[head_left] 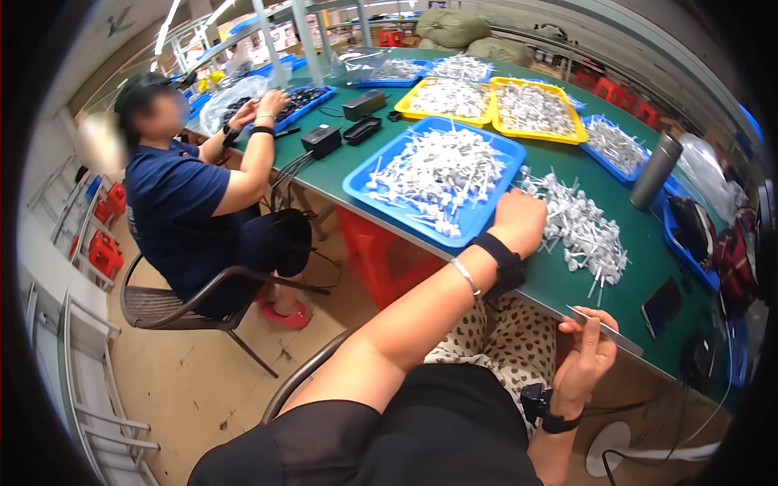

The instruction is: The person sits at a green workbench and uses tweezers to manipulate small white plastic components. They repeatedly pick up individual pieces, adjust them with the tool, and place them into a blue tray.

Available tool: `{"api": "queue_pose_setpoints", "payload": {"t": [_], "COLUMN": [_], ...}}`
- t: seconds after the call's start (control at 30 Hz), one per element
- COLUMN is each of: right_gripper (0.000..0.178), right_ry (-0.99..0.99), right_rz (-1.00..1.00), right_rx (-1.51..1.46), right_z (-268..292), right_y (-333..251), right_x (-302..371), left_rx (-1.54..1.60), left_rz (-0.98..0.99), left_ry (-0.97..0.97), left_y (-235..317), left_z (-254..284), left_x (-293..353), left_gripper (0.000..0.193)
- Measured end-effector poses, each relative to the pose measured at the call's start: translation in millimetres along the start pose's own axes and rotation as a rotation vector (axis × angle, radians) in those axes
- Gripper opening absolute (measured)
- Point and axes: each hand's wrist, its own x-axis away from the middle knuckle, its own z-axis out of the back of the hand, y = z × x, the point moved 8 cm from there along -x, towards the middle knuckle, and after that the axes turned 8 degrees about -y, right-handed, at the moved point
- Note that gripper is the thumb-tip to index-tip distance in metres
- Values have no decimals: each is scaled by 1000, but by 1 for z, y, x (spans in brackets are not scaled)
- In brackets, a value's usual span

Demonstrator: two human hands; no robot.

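Main risk is spillage: the loose pile (579, 231) of white stemmed parts is spread on the green table (648, 267), near its front edge, and could be knocked to the floor by a wide sweep of either forearm. The left hand (521, 220) is placed between pile and blue tray (509, 144), fingers curled and partly hidden; whether anything is gripped cannot be told. The tray's near corner is set close to the table edge, so if the rim is snagged by the wristband (508, 266), the tray could be tipped and its heap mixed with the pile. The right hand (585, 352) is held at the table edge, a thin pale strip (614, 333) pinched between thumb and fingers; its exact kind cannot be made out. If it is sharp, fingers could be nicked; if the pinch is loosened, it could be dropped off the edge. Stems are tangled in the pile, so extra parts could be dragged along when one is pulled. The phone (663, 306) is laid near the right hand and could be bumped
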Motion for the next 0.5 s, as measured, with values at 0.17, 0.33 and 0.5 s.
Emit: {"api": "queue_pose_setpoints", "payload": {"t": [0.17,0.33,0.5], "right_gripper": [17,18,18], "right_ry": [-10,-51,-42], "right_rz": [-7,-4,0], "right_rx": [7,25,11], "right_z": [0,-5,-4], "right_y": [2,3,1], "right_x": [0,1,1], "left_rx": [167,266,344], "left_rz": [75,124,151], "left_ry": [-119,-104,-127], "left_y": [-6,-15,-18], "left_z": [-4,-9,-13], "left_x": [-1,0,-2], "left_gripper": [13,13,16]}}
